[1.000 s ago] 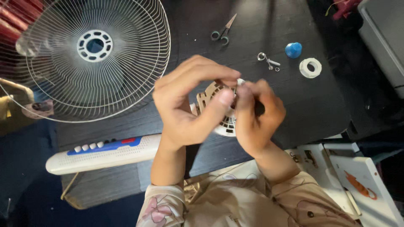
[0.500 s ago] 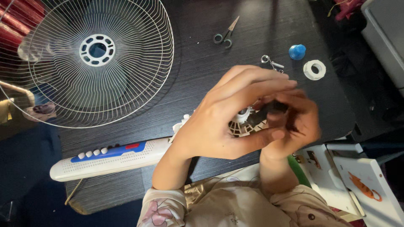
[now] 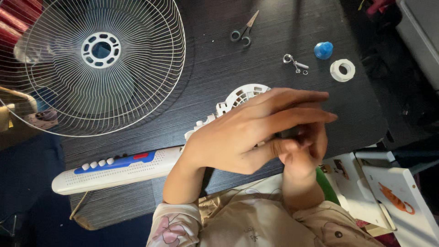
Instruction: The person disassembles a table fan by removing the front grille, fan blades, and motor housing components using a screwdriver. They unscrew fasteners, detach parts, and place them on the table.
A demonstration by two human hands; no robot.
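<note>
We see both hands over the dark bench [image 3: 274, 41], close together. Our left hand [image 3: 247, 132] lies flat across a white slotted plastic part [image 3: 238, 98], fingers stretched out and held side by side, thumb tucked under toward the right hand. The part sits on the bench under that hand; only its round vented edge and a toothed strip stick out on the upper left. Our right hand [image 3: 304, 146] is mostly covered by the left; its fingers curl in against the left thumb, and we cannot tell what they pinch, if anything.

A white control panel with blue strip and buttons [image 3: 114, 169] lies just left of the left wrist. A wire fan guard [image 3: 91, 64] rests at the far left, well apart. Scissors [image 3: 242, 29] lie at the top. A small metal screw set [image 3: 295, 64], a blue cap [image 3: 323, 50] and a white ring nut [image 3: 343, 70] sit at the upper right, near each other.
</note>
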